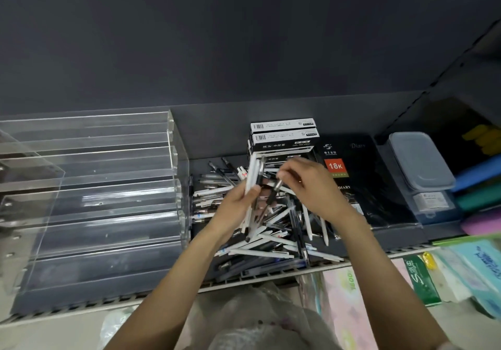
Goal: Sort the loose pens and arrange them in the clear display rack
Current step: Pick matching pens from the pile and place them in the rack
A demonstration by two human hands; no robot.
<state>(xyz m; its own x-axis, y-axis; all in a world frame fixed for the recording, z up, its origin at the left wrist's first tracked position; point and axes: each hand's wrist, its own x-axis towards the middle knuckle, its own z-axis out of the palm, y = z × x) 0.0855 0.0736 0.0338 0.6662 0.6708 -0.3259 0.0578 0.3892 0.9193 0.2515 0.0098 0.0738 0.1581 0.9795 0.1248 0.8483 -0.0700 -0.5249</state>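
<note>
I see left hand [238, 205] curled round a bundle of white pens [252, 184]; right hand [311, 186] fingertips pinch one dark pen [273, 192] above the pile [271, 230].

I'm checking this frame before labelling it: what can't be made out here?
- Head view: the left hand covers the lower part of the white pens it grips.
- The dark pen in the right hand is motion-blurred.
- Print on the pen boxes is too small.
- The clear display rack is cut off at the left edge.
</note>
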